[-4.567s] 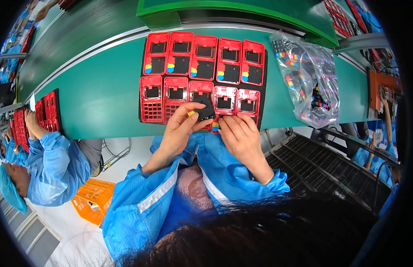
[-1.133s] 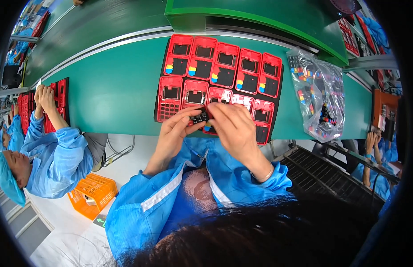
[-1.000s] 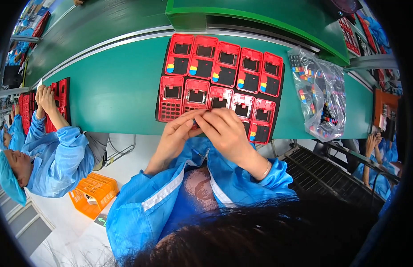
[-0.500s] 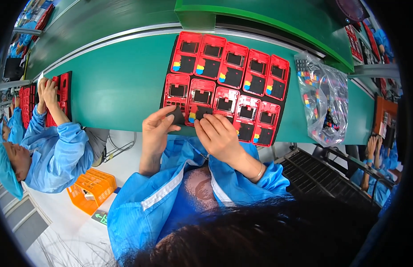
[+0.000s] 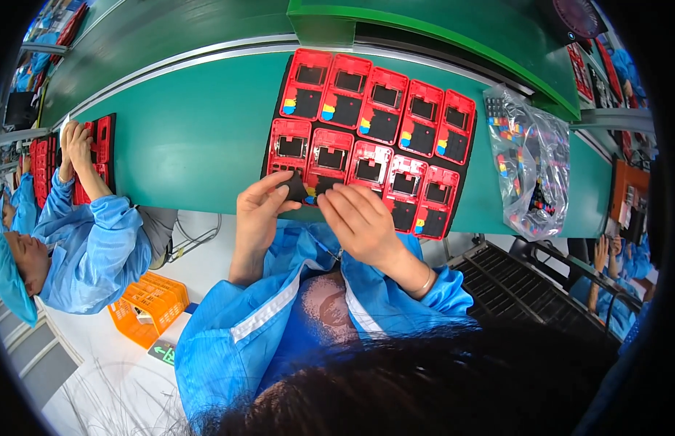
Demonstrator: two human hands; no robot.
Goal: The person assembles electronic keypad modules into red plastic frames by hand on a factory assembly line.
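Observation:
Red plastic phone housings (image 5: 387, 89) lie in two rows on a black tray (image 5: 462, 190). Most hold a black rubber keypad (image 5: 306, 103) with blue, yellow and red keys at its left side. My left hand (image 5: 259, 211) pinches a black flat piece, seemingly a keypad (image 5: 294, 190), between thumb and fingers over the near-left housing (image 5: 289, 138); bare key openings show in that housing. My right hand (image 5: 365, 227) is bent over the lower end of the second near housing (image 5: 330, 150), its fingertips together at the black keypad there. What lies under those fingertips is hidden.
A clear plastic bag (image 5: 530, 163) of keypads lies at the right of the green table (image 5: 199, 138). A green shelf (image 5: 424, 25) overhangs the back. At left another person (image 5: 97, 247) handles similar red parts; an orange crate (image 5: 152, 305) stands on the floor. A black rack (image 5: 519, 287) stands at right.
My left hand has shifted slightly right with the black piece. My right fingertips have moved slightly over the second near housing. The tray has barely moved.

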